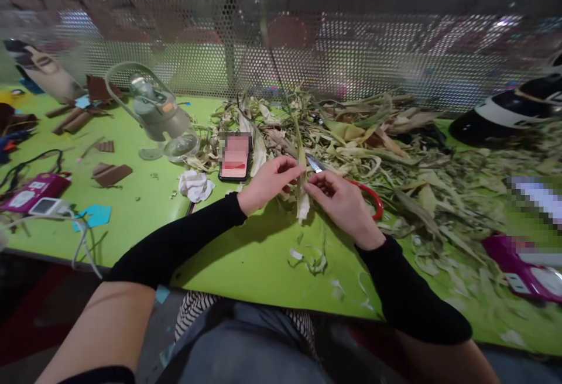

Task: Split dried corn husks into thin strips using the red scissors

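The bright green desk (246, 264) takes up most of what I can see, backed by a perforated metal screen (188, 50). A heap of dried husks (364, 132) sprawls over the middle and right of the desk, and a pale green jug (167, 123) with a looped handle leans at its left. By my reckoning much of that heap is already torn down to thin curls, while the broad leaves among it look whole, so plenty seems left to work through.

The person's 2 hands meet at the heap's near edge. The fingers of the left hand (273, 182) are pinched narrow on a husk strip (302, 204); those of the right hand (341, 199) are drawn together at its right side, but I can't tell whether they grip it or merely touch it. Near the left hand lies a phone (234, 169). Red-handled scissors (373, 196) show behind the right hand, and I can't make out if it carries them. The strip sits between both hands, its pale broad end toward the person, seemingly only part-worked. Last come the small scraps (317, 264), loose on the desk nearest the person
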Demonstrator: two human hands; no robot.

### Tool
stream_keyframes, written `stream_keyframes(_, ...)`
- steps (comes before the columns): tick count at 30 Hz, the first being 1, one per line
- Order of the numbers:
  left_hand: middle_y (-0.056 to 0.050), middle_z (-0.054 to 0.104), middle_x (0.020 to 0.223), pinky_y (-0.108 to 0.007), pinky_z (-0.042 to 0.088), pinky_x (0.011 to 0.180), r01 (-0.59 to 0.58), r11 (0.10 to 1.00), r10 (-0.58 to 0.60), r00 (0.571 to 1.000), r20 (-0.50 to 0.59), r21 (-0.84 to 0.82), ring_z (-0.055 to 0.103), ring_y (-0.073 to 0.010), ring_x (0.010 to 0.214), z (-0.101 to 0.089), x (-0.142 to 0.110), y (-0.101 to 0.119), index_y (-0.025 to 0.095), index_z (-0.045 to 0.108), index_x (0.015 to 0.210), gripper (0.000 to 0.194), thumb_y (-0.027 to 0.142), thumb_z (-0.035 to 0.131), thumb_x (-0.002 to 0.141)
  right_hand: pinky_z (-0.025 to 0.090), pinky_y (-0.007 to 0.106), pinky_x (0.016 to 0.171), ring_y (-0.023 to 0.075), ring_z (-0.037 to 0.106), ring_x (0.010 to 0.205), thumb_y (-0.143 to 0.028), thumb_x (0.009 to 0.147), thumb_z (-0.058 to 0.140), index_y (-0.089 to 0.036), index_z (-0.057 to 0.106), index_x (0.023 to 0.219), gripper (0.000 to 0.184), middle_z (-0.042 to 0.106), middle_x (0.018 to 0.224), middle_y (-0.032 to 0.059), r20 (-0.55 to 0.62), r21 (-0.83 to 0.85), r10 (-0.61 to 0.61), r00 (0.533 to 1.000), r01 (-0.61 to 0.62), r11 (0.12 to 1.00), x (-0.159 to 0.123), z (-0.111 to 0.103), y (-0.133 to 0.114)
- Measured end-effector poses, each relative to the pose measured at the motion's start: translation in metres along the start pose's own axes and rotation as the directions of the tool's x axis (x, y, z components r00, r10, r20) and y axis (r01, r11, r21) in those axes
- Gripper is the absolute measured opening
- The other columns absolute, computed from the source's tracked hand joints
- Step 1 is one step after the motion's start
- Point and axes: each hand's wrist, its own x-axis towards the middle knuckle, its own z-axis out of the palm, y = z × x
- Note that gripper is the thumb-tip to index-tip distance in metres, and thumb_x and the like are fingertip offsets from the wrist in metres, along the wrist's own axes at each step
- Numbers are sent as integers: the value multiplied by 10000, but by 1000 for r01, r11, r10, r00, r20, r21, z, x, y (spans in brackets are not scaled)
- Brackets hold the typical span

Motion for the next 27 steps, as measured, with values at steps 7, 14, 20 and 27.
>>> stream_keyframes(7, 55, 552, 697, -202, 451, 639, 17, 1000, -18, 1000, -25, -26, 522, -51, 628, 0, 5, 2, 137, 544, 802, 129, 158, 641, 885, 429, 312, 591, 169, 562, 608, -397, 886, 624, -232, 608, 817, 180, 667, 720, 29, -65, -111, -29, 997, 22, 994, -4, 4, -6)
stream_keyframes(14, 45, 574, 699, -208, 443, 644, -32, 999, 35, 997, -67, 42, 532, -60, 634, -3, 6, -2, 136, 561, 814, 111, 154, 648, 880, 421, 299, 582, 166, 567, 615, -380, 891, 631, -226, 619, 816, 172, 662, 714, 25, -39, -103, -21, 999, 17, 995, -5, 6, -5)
stream_keyframes(20, 48, 558, 694, -202, 422, 626, 13, 999, -12, 1000, -9, 52, 515, -43, 598, -4, 3, 2, 127, 560, 782, 131, 145, 641, 884, 425, 283, 580, 163, 589, 642, -424, 855, 667, -204, 661, 890, 223, 694, 767, 29, -15, -77, -26, 1000, 24, 997, -2, 4, -1)
stream_keyframes(27, 43, 586, 679, -212, 403, 650, -29, 991, 20, 997, 68, 129, 521, -57, 613, -7, 8, -3, 122, 592, 795, 80, 58, 597, 843, 420, 284, 583, 152, 565, 624, -411, 820, 665, -189, 676, 819, 222, 694, 736, 27, -28, 45, 59, 998, -58, 997, 3, 8, 8)
